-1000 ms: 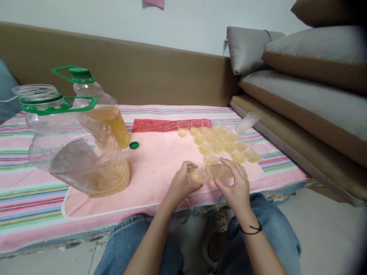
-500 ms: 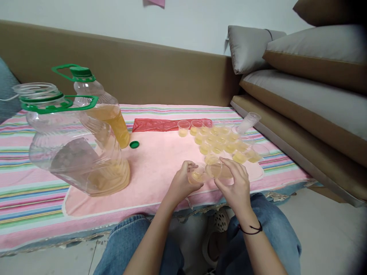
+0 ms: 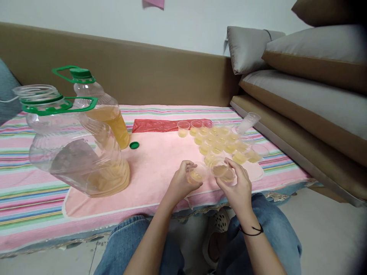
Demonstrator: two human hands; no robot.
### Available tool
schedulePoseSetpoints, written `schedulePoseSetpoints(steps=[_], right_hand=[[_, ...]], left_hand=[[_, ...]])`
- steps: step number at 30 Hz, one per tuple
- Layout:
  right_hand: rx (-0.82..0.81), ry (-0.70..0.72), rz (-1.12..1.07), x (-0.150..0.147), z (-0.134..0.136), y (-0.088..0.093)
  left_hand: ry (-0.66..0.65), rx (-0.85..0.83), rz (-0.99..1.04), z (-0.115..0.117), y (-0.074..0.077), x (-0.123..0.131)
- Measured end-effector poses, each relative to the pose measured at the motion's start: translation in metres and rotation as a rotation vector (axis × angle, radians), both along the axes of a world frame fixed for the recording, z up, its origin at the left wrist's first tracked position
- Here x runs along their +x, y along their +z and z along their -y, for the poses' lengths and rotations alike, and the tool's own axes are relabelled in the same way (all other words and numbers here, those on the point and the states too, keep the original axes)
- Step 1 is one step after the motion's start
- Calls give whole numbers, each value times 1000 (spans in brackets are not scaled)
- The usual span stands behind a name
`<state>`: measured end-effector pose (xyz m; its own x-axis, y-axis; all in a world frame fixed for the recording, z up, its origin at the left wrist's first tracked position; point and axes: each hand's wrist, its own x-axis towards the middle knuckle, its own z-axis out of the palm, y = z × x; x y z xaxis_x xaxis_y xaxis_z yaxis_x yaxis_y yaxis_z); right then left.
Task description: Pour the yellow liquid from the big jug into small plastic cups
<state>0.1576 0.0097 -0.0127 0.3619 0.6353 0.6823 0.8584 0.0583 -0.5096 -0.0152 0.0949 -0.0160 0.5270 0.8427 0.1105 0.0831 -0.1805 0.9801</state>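
Near the front edge of the pink mat (image 3: 155,175), my left hand (image 3: 183,181) is closed around a clear plastic cup (image 3: 196,175) with a little yellow liquid in it. My right hand (image 3: 237,181) grips a second clear plastic cup (image 3: 220,168), tilted a bit toward the left one and also holding yellowish liquid. The two cups are close together. Just behind them stand several clear cups (image 3: 219,143) with shallow yellow liquid, grouped on the mat. A nested stack of cups (image 3: 249,121) leans at the group's back right.
At left are a large uncapped jug (image 3: 83,152) and a capped jug (image 3: 111,118), both part-filled with amber liquid. A green cap (image 3: 134,145) lies beside them. Behind is a red plastic bag (image 3: 160,125). Cushions (image 3: 309,91) are piled at right.
My right hand has drawn slightly right and turned its cup from a steep sideways tilt to more upright. The left hand and its cup have hardly moved.
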Motion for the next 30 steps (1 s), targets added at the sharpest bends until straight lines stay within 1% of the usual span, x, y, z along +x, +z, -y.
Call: schedulePoseSetpoints(steps=[4,7,9,13,14,16,20,23,30], right_hand=[[0,-10,-29,1,0,-1],[-10,-14,-110,2,1,-4],[-18,-3,-252,4,1,-7],[-2,46,-699,13,4,-13],[14,41,-791,16,5,-15],[51,6,-902,25,5,-19],[99,-70,-945,44,-5,-28],[131,-85,-942,53,-18,-35],[176,-107,-962,52,-49,-42]], left_hand=[[-1,-4,16,-1,-1,0],[-2,-11,37,-3,-3,0],[4,-14,47,-4,-4,0],[17,-8,38,-4,-6,1],[18,-6,31,-4,-6,1],[19,-4,17,-5,-7,1],[38,7,-21,-5,-6,2],[47,12,-44,-5,-5,2],[37,-3,-58,-6,-1,1]])
